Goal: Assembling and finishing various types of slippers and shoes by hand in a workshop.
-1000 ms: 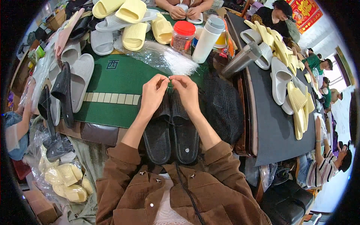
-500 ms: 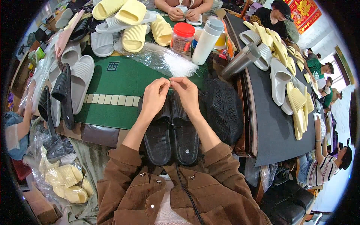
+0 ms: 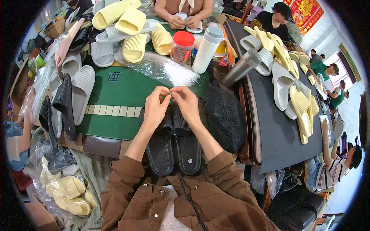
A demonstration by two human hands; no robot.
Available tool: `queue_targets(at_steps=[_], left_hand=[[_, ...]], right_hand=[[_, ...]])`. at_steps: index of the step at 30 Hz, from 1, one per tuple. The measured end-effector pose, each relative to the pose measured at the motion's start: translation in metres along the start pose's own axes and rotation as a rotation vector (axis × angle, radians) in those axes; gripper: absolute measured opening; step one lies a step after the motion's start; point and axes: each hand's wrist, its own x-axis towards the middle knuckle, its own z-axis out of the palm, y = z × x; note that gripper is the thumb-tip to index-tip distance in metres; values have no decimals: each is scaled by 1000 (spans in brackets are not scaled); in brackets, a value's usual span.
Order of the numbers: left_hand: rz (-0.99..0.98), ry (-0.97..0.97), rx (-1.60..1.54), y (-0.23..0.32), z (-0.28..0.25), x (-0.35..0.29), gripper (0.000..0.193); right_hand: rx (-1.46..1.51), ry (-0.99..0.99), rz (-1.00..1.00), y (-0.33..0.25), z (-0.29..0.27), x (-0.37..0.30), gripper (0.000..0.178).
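Above a pair of black ribbed slippers [image 3: 160,156], my left hand [image 3: 156,109] and my right hand [image 3: 187,104] meet fingertip to fingertip. Each has thumb and index finger pinched together on something tiny and dark, too small to make out. The slippers lie side by side, soles down, toes pointing away from me at the table's near edge. My hands partly cover their straps. A thin dark strand shows between the two slippers, and a small pale round spot marks the right one's heel.
Yellow and grey slippers [image 3: 134,48] are heaped at the back left, with grey and black ones [image 3: 83,92] along the left. A red-lidded jar [image 3: 182,47], white bottle [image 3: 208,50], clear plastic strips [image 3: 169,69] and steel tumbler [image 3: 242,67] stand beyond my hands. A black mesh bag [image 3: 226,117] lies right.
The view has shifted slightly, so the table sits lower in the picture. My hands keep their pinch over the slippers. Across the table, a co-worker's hands have shifted a little around a grey slipper.
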Motion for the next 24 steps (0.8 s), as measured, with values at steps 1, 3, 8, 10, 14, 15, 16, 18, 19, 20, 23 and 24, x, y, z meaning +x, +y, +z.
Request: queue_targets(at_steps=[1,3,8,10,14,15,16,18,19,20,23,24], left_hand=[[5,11,-23,-1,0,0,14],[14,21,-48,1,0,0,15],[-24,-6,-33,10,2,1,16],[3,4,-47,3,-1,1,17],[-53,10,-3,4,1,1,16],[-48,7,9,4,-1,2,15],[-48,6,9,3,-2,1,15],[22,6,64,3,-1,1,13],[25,-1,60,4,0,1,13],[52,-5,75,4,0,0,12],[105,-28,130,3,1,0,12],[122,-27,184,2,0,-1,12]], right_hand=[[-2,1,-9,0,1,0,11],[-18,-17,0,-2,-1,0,11],[-9,19,-22,-2,-3,0,11],[12,3,12,-7,1,-1,11],[-94,27,14,-12,-3,-2,12],[19,45,-18,-13,-1,0,12],[132,64,-49,-13,0,0,12],[176,0,-32,-17,-6,0,12],[309,-12,-32,-20,-7,1,12],[443,-23,-34,-23,-9,2,13],[510,-41,12,-40,-13,-4,13],[583,-76,47,-46,-13,-8,13]])
